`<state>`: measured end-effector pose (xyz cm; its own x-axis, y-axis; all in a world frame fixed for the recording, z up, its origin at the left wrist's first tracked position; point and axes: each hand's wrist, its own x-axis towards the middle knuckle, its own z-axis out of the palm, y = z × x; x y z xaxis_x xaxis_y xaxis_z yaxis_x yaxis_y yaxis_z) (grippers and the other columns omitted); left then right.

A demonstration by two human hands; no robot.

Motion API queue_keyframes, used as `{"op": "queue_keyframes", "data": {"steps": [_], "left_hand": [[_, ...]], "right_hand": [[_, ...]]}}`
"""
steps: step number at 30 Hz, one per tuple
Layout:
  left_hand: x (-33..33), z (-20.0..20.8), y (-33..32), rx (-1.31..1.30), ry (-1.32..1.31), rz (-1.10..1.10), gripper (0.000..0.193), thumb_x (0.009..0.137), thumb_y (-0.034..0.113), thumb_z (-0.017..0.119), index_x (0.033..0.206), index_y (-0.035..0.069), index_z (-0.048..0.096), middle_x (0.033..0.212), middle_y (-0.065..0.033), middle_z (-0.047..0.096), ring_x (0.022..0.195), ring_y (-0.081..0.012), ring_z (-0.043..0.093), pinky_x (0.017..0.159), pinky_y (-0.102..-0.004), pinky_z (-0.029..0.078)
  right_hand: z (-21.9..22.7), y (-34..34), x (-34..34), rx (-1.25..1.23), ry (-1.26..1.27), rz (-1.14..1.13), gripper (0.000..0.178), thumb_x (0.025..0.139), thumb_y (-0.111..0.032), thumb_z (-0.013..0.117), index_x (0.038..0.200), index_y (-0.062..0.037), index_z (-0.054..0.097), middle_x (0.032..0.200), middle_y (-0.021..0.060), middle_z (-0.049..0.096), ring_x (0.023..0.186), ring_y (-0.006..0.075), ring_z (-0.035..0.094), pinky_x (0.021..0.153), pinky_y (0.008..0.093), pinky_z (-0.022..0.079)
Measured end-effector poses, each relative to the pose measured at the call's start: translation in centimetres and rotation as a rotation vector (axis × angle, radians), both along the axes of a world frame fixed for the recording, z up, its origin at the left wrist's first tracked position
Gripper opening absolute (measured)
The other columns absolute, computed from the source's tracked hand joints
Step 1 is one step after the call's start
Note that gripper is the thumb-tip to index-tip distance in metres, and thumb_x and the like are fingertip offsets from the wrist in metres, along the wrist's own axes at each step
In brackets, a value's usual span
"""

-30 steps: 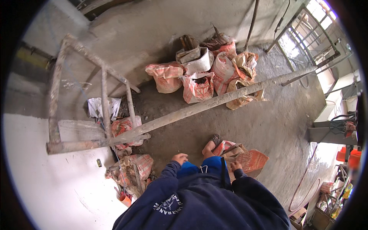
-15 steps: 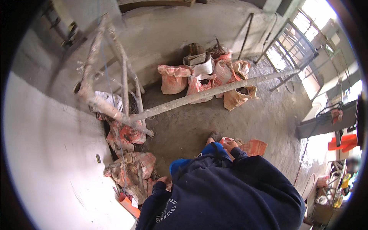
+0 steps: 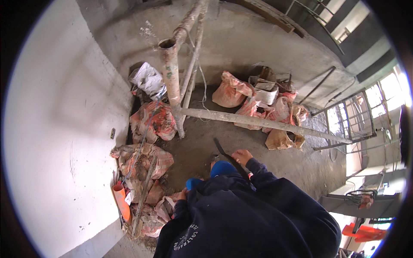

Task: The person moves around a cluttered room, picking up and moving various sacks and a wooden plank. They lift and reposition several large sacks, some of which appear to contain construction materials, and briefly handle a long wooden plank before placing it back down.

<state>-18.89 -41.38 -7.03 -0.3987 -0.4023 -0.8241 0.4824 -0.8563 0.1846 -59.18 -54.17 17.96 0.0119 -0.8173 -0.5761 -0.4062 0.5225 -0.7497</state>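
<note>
My right hand (image 3: 243,157) is raised in front of my body with its fingers curled. A long dark strap-like strip (image 3: 228,153) runs right beside those fingers; whether they grip it I cannot tell. My left hand (image 3: 184,194) is low at my left side, mostly hidden by the dark sleeve, near the stained woven sacks (image 3: 167,206). Blue cloth (image 3: 223,168) over my legs shows between the arms, with part of a shoe (image 3: 214,159) past it.
Sacks of rubble (image 3: 148,161) line the white wall (image 3: 64,142), beside an orange pipe (image 3: 121,202) and a wooden strip (image 3: 144,195). A crusted metal pipe frame (image 3: 171,77) stands ahead, its long bar (image 3: 258,121) crossing before more filled sacks (image 3: 232,90).
My view has swung left. The red-and-white sack by my right hand has dropped from sight. That hand is up beside the dark strip, which now sticks out forward.
</note>
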Motion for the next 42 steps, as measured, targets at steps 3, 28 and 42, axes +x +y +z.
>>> {"op": "queue_keyframes", "data": {"steps": [3, 28, 42], "left_hand": [[2.5, -0.2, 1.3, -0.603, -0.765, -0.448, 0.036, 0.068, 0.016, 0.061, 0.099, 0.005, 0.049, 0.088, -0.0123, 0.057, 0.079, -0.0238, 0.056, 0.068, -0.031, 0.044], [-2.6, 6.5, -8.1, -0.308, -1.253, -0.306, 0.031, 0.065, 0.028, 0.053, 0.081, 0.003, 0.062, 0.071, -0.0117, 0.061, 0.067, -0.0207, 0.058, 0.067, -0.0294, 0.044], [8.1, 9.6, -10.3, 0.002, -0.519, 0.331, 0.023, 0.076, 0.017, 0.049, 0.091, -0.001, 0.052, 0.073, -0.0121, 0.059, 0.056, -0.0189, 0.055, 0.05, -0.0275, 0.045]], "right_hand": [[-5.6, 0.7, -0.6, -0.147, 0.348, 0.294, 0.023, 0.08, -0.027, 0.045, 0.089, -0.008, 0.055, 0.087, 0.0086, 0.06, 0.076, 0.023, 0.058, 0.062, 0.0318, 0.044], [-10.4, -12.1, -2.2, 0.259, 0.294, 0.964, 0.044, 0.076, -0.024, 0.052, 0.112, -0.0012, 0.042, 0.107, 0.0146, 0.05, 0.09, 0.023, 0.052, 0.074, 0.0299, 0.042], [0.9, -16.3, 11.3, 0.168, -0.132, 0.299, 0.041, 0.072, -0.024, 0.057, 0.106, -0.0025, 0.049, 0.105, 0.0125, 0.051, 0.094, 0.0204, 0.051, 0.078, 0.0313, 0.04]]}}
